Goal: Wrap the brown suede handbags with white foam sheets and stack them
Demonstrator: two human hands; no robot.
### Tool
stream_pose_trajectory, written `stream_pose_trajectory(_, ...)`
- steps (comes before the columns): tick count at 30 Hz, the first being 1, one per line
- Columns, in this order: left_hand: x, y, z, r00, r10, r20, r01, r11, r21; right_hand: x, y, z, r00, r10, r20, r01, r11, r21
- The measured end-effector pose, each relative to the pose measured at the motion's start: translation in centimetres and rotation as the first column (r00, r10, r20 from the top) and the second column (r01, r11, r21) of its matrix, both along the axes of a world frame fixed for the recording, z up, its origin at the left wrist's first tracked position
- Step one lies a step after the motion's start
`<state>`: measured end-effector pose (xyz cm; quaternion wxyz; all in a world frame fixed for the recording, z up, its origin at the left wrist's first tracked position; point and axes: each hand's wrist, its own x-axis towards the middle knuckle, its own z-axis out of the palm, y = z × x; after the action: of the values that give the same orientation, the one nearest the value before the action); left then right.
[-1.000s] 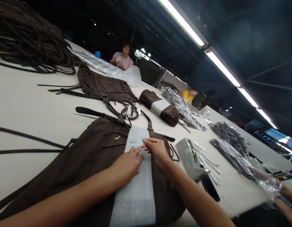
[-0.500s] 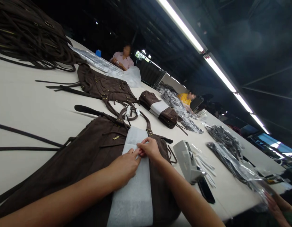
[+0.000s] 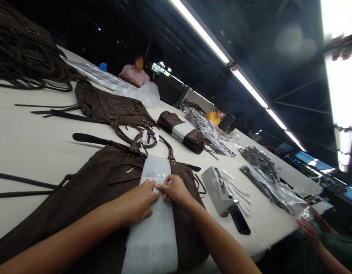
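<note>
A dark brown handbag lies on the table before me, with a white paper strip wrapped round its body. On the strip rests my left hand, fingers pressed down and thumb apart. My right hand meets it there, thumb and fingertips pinched together at the paper; whatever is between them is too small to make out. The bag's looped handles lie beyond my hands, with white wrapping pieces on them.
A grey tape dispenser, a black phone and white strips lie to the right. Farther off are a second brown bag, a folded banded bag and plastic-wrapped goods. A co-worker's hands hold plastic at right; two people sit beyond.
My view has turned slightly right, so everything sits farther left. My left thumb has spread away from its fingers on the strip. The co-worker's hands at right show more fully.
</note>
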<state>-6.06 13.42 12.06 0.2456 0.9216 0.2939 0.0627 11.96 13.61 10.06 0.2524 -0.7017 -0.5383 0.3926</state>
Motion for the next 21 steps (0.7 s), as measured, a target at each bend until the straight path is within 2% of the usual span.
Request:
stream_pose_trajectory(3,0.1,0.1,-0.6,1.0,0.01,-0.026,-0.01,1.0,0.008,1.3,-2.3,1.7,0.999,0.041,-0.013,-0.041,0.999,-0.031)
stream_pose_trajectory(5,0.1,0.5,-1.7,1.0,0.025,-0.014,-0.025,0.999,0.029,4.0,-3.7,3.7,1.0,-0.013,-0.018,0.014,0.997,0.073)
stream_pose_trajectory(6,0.0,0.7,-2.4,0.999,0.031,0.005,-0.032,0.999,0.042,6.1,-4.5,4.9,0.996,-0.091,0.014,0.087,0.979,0.184)
stream_pose_trajectory(7,-0.1,1.0,-3.1,0.999,0.032,0.029,-0.034,0.998,0.056,8.4,-5.2,6.0,0.976,-0.208,0.069,0.18,0.938,0.295)
stream_pose_trajectory(9,-0.3,1.6,-4.6,0.997,0.021,0.07,-0.026,0.997,0.074,13.8,-6.7,8.0,0.856,-0.474,0.206,0.341,0.817,0.464)
stream_pose_trajectory(10,-0.4,1.8,-5.2,0.997,0.019,0.078,-0.026,0.997,0.079,16.4,-7.3,8.6,0.781,-0.562,0.274,0.419,0.796,0.437)
stream_pose_trajectory(11,-0.5,1.9,-5.8,0.997,0.021,0.077,-0.027,0.996,0.085,18.8,-7.9,8.9,0.748,-0.592,0.3,0.465,0.789,0.401)
stream_pose_trajectory(13,-0.5,2.0,-6.6,0.996,0.047,0.075,-0.056,0.992,0.115,22.4,-8.9,8.8,0.757,-0.578,0.306,0.518,0.816,0.258)
stream_pose_trajectory(16,-0.3,1.6,-7.2,0.986,0.117,0.117,-0.142,0.962,0.234,24.9,-9.9,7.4,0.831,-0.518,0.202,0.512,0.855,0.085)
stream_pose_trajectory(18,-0.1,1.2,-7.3,0.978,0.14,0.152,-0.183,0.927,0.327,25.5,-10.3,6.5,0.851,-0.511,0.124,0.509,0.859,0.047)
stream_pose_trajectory(21,-0.1,1.1,-7.2,0.978,0.108,0.18,-0.177,0.887,0.426,25.9,-10.6,5.6,0.851,-0.525,0.022,0.523,0.85,0.058)
